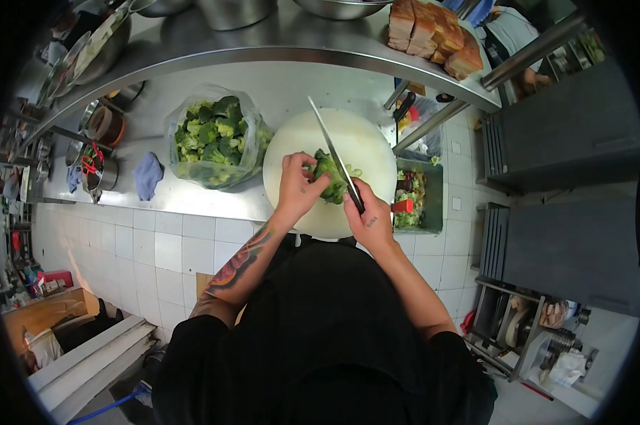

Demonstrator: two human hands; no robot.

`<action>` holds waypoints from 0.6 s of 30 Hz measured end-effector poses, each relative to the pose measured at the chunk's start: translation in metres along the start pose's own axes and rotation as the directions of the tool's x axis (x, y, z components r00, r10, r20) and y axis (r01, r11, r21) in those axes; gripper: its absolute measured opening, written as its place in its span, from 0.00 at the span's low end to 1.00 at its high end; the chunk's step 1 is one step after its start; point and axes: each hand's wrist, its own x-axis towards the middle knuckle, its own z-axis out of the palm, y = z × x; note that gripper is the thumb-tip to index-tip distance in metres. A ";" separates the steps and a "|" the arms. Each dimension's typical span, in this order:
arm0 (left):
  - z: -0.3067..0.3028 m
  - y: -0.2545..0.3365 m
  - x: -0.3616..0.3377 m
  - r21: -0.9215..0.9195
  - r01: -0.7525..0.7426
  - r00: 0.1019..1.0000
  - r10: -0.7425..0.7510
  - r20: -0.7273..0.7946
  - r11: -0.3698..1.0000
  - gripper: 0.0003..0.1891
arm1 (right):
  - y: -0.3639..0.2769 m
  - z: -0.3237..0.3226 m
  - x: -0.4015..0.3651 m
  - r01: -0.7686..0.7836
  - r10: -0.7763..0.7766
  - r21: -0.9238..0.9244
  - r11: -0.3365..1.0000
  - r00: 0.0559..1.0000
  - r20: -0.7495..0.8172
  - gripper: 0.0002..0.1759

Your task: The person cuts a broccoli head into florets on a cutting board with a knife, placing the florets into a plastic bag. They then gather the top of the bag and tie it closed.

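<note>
The left hand [302, 185] holds a broccoli head [325, 170] with curled fingers, and the right hand [369, 216] is closed around the black handle of a knife [328, 134]. The blade slants up and away to the left, passing over the right side of the head, with the left hand's fingers near it. If the head rolls or the blade skids on a wet stem, those fingers could be cut; a loose hold on such an uneven shape would be the likely cause.

The head lies on the round white cutting board [289, 142], small pale green pieces [355, 171] just beside it. The board's near rim seems to reach past the front edge of the table [115, 185], so hard pressure there could tip it, and small pieces could roll off towards the person.

Left of the board stands an open clear bag [224, 175] of cut florets [210, 134], close enough for a sweep of the left arm to knock and spill it. Right of the board, a green bin [434, 205] holds trimmings; a stray good piece could drop in there.

The head is deep green and bumpy on its crown, lighter towards the cut parts. The bagged florets range from dark green to yellowish green, their pale stems showing between tight crowns.
</note>
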 end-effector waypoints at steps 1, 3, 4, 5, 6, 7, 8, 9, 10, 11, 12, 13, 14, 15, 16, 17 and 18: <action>0.002 -0.002 -0.001 0.000 0.001 1.000 -0.001 -0.004 1.000 0.24 | -0.005 -0.001 0.000 0.009 -0.009 0.008 1.000 1.000 -0.017 0.20; 0.004 -0.004 -0.005 -0.023 0.033 0.999 -0.033 -0.016 0.999 0.22 | -0.017 -0.006 -0.002 0.040 -0.039 0.027 0.999 0.998 -0.044 0.20; 0.005 -0.006 -0.006 -0.025 0.037 0.999 -0.037 -0.019 0.999 0.22 | -0.022 -0.010 -0.003 0.094 -0.092 0.017 0.995 0.992 -0.081 0.20; 0.005 -0.008 -0.007 -0.040 0.040 0.999 -0.041 -0.026 0.998 0.21 | -0.024 -0.012 -0.005 0.147 -0.145 0.006 0.989 0.982 -0.118 0.21; 0.005 -0.010 -0.007 -0.055 0.041 0.999 -0.043 -0.033 0.998 0.20 | -0.026 -0.012 -0.008 0.147 -0.144 0.020 0.989 0.982 -0.122 0.20; 0.005 -0.012 -0.007 -0.055 0.041 0.998 -0.043 -0.034 0.998 0.20 | -0.023 -0.010 -0.008 0.149 -0.145 0.020 0.989 0.982 -0.121 0.20; 0.006 -0.014 -0.007 -0.061 0.044 0.998 -0.046 -0.032 0.997 0.21 | -0.017 -0.006 -0.008 0.067 -0.068 -0.010 0.998 0.996 -0.050 0.20; 0.007 -0.017 -0.007 -0.068 0.045 0.998 -0.047 -0.028 0.997 0.21 | -0.011 -0.002 -0.008 -0.012 0.013 -0.047 0.999 1.000 0.016 0.20; 0.010 -0.023 -0.007 -0.070 0.042 0.999 -0.044 -0.027 0.997 0.21 | -0.005 0.001 -0.005 -0.074 0.081 -0.088 0.993 0.994 0.077 0.19; 0.012 -0.032 -0.007 -0.133 0.058 0.998 -0.062 -0.024 0.989 0.21 | -0.003 0.002 -0.007 -0.074 0.080 -0.089 0.993 0.994 0.074 0.19; 0.011 -0.030 -0.007 -0.195 0.075 0.996 -0.081 -0.024 0.978 0.21 | -0.004 0.002 -0.007 -0.074 0.081 -0.096 0.993 0.994 0.069 0.20; 0.009 -0.028 -0.009 -0.194 0.078 0.996 -0.084 -0.023 0.978 0.21 | -0.004 0.004 -0.009 -0.078 0.085 -0.101 0.992 0.994 0.065 0.20; 0.007 -0.026 -0.013 -0.324 0.142 0.989 -0.146 0.012 0.935 0.21 | -0.004 0.004 -0.011 -0.085 0.091 -0.100 0.991 0.994 0.064 0.20; 0.006 -0.022 -0.014 -0.447 0.202 0.979 -0.199 0.055 0.871 0.21 | -0.003 0.004 -0.010 -0.048 0.060 -0.140 0.989 0.995 0.084 0.20; 0.008 -0.026 -0.016 -0.447 0.204 0.978 -0.197 0.061 0.871 0.21 | -0.002 0.004 -0.009 -0.009 0.028 -0.179 0.984 0.994 0.105 0.20; 0.010 -0.033 -0.018 -0.341 0.092 0.996 -0.090 0.022 0.936 0.20 | -0.002 0.004 -0.009 -0.014 0.032 -0.179 0.984 0.994 0.102 0.20; 0.008 -0.029 -0.020 -0.226 -0.023 1.000 0.023 -0.006 0.974 0.20 | -0.004 0.005 -0.008 -0.015 0.040 -0.211 0.977 0.993 0.115 0.20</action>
